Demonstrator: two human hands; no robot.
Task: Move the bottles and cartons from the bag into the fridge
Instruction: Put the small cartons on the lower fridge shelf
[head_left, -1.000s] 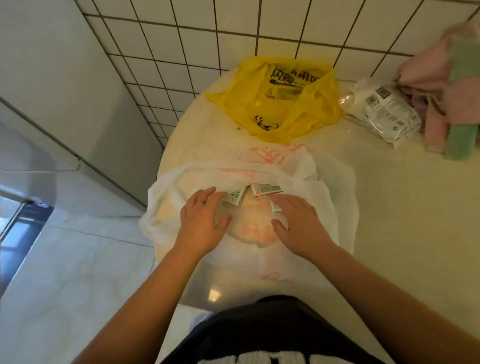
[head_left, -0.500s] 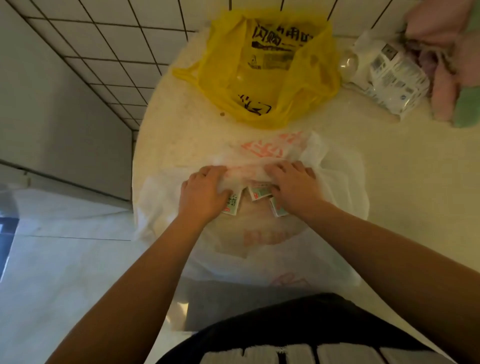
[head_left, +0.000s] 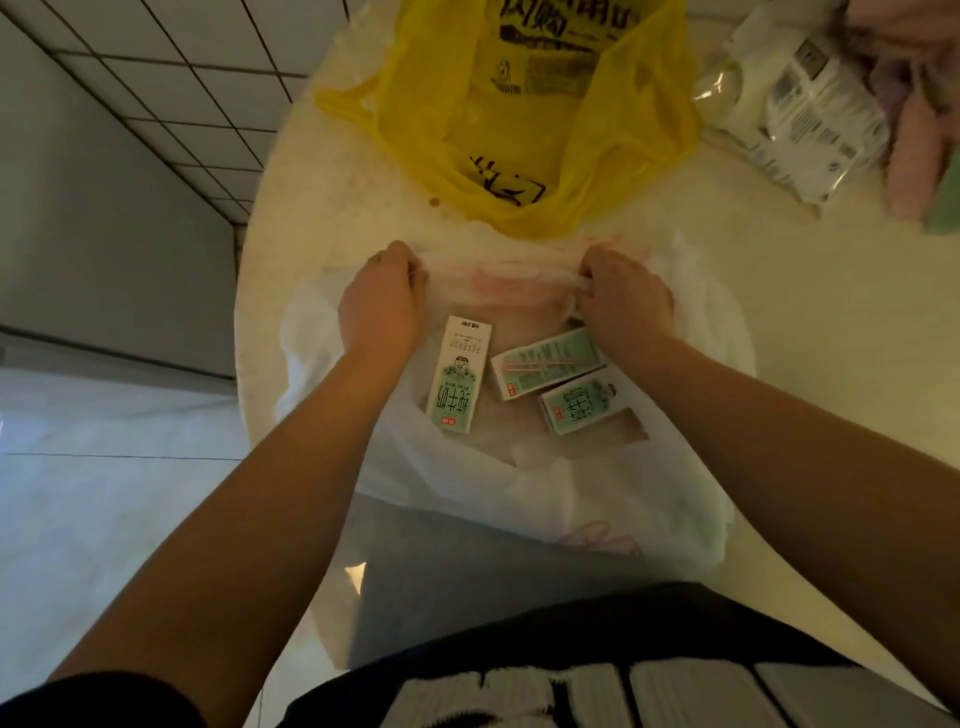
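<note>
White bag (head_left: 519, 483) lies open at frame centre on round table (head_left: 779, 291). Three milk cartons (head_left: 458, 375) lie flat inside it, between the wrists. Left hand (head_left: 382, 306) and right hand (head_left: 626, 299) each clench the bag's far rim, pulled taut between them. Beyond: yellow bag (head_left: 524, 104) top centre, white packet (head_left: 810, 109) upper right.
</note>
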